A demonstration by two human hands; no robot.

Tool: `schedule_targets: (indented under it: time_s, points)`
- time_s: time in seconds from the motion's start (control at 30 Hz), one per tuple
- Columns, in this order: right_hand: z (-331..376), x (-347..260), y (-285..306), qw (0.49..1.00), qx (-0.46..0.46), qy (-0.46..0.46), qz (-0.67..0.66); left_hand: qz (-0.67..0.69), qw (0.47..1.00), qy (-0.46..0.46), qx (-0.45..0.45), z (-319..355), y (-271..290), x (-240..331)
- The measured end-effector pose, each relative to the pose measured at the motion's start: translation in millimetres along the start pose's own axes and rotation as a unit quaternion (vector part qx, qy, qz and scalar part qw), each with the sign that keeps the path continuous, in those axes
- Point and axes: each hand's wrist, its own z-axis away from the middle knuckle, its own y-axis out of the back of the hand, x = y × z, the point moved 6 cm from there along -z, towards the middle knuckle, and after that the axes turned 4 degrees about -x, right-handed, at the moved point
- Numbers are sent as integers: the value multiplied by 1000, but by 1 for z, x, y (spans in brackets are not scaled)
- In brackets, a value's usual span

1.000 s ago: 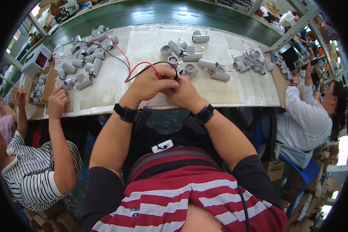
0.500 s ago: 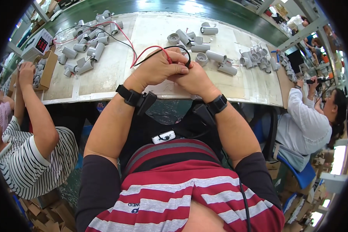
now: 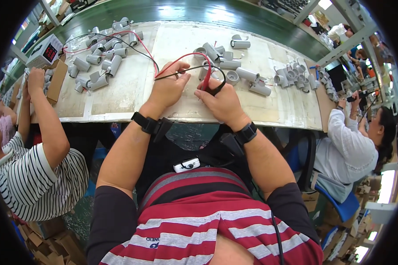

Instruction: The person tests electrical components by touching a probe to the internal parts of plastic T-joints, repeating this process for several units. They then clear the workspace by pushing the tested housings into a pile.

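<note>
Separated since half a second ago: hands then pressed together at centre, now drawn slightly apart, with the red probe swung up between them.

Advised for the step in hand: keep both wrists planted on the near edge of the surface [image 3: 132, 95], keep probe tips steady on the contacts, keep leads clear of the neighbouring parts.

Left hand [image 3: 166, 88]: fingers curled nearly closed, pinching a thin black lead [image 3: 181, 70] near its end, thumb and forefinger tips meeting at 1 o'clock of the hand. Black strap on the wrist.

Right hand [image 3: 223, 101]: fingers closed round a red probe [image 3: 206, 77], tilted up toward 11 o'clock, with a black loop of lead passing over the knuckles. Whether a small part sits inside the grip cannot be told.

Further out at 12 o'clock: grey cylindrical parts [image 3: 234, 70] scattered just beyond the hands; another cluster [image 3: 292, 75] at 2 o'clock; a larger heap [image 3: 99, 57] at 10 o'clock. Red and black leads trailing to a white meter [image 3: 45, 51] with red digits at far 10 o'clock.

Co-workers seated at 9 and 3 o'clock.
</note>
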Motion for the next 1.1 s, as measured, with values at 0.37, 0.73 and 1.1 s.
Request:
schedule_targets:
  time_s: [0.37, 0.73, 1.1]
  points:
    - [7, 14, -5, 998, 35, 34, -49, 138, 988, -52, -54, -32, -39, 9]
    - [6, 14, 2, 976, 14, -80, -201, 41, 995, 62, -68, 3, 1, 16]
    - [-17, 6, -20, 949, 73, -64, -299, 134, 969, 197, -64, 68, 38, 7]
